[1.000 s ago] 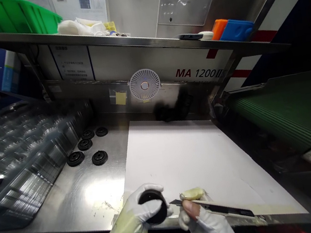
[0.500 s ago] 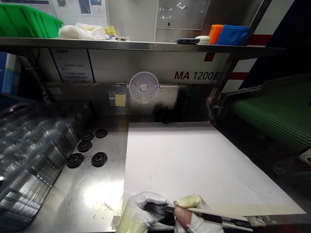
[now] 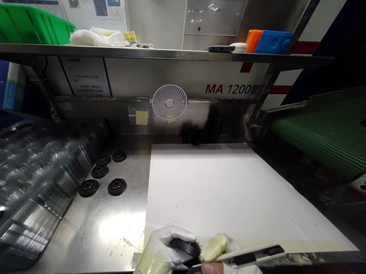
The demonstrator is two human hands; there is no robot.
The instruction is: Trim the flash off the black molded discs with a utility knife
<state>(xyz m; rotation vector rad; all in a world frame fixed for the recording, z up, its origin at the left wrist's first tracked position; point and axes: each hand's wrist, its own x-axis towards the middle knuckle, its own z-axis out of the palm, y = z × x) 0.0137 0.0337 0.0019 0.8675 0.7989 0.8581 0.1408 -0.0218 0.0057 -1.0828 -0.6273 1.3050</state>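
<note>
At the table's front edge, my left hand [image 3: 156, 267], in a white glove with yellowed tape round it, is closed on a black round ribbed part [image 3: 185, 248]. The fingers hide much of that part. Close on the right, my right hand [image 3: 233, 270] grips a white and black utility knife [image 3: 256, 255], its blade pointing left, just below the black part. Whether the blade touches the part I cannot tell. My right thumb tip is bare; a yellowish cover wraps the index finger. Several similar black ribbed parts [image 3: 117, 186] lie on the metal table to the left.
A white sheet [image 3: 213, 188] covers the middle of the metal table [image 3: 89, 229]. Stacked clear plastic trays [image 3: 40, 209] stand at left. Behind are a small white fan [image 3: 169, 103] and a shelf [image 3: 168, 53] with a green bin [image 3: 11, 25]. A green conveyor [image 3: 339, 138] runs at right.
The knife in my right hand has turned nearer to level, and its blade now shows below the black part. My left hand keeps its hold, almost in place.
</note>
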